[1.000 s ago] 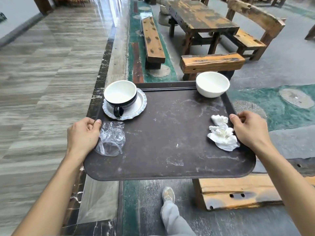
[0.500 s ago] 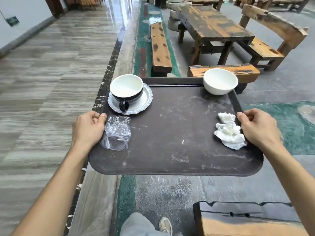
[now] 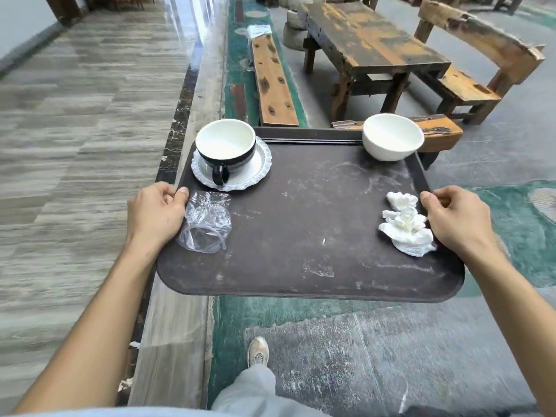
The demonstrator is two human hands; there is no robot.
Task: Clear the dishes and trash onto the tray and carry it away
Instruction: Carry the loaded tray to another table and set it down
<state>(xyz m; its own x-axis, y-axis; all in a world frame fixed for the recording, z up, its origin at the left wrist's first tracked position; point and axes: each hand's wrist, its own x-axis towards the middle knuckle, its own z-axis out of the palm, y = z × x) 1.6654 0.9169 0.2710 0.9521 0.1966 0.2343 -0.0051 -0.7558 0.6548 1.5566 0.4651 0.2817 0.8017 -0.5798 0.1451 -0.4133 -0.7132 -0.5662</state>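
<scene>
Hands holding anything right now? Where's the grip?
Both hold the tray. The left hand has its grip on the left edge, beside the plastic wrap. The right hand grips the right edge, beside the crumpled napkin.

One each: tray [image 3: 301,236], cup [image 3: 225,145], saucer [image 3: 260,173], bowl [image 3: 391,139], wrapper [image 3: 207,221] (clear plastic); perhaps two tissues [image 3: 404,228].

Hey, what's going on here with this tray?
A person holds a dark tray in the air over the floor, the left hand gripping its left edge and the right hand its right edge. On it sit a black-and-white cup on a saucer at the far left, a white bowl at the far right, a clear plastic wrapper by the left hand and a crumpled white napkin by the right. Everything looks loaded; one shoe is forward, so it seems to be carried away.
</scene>
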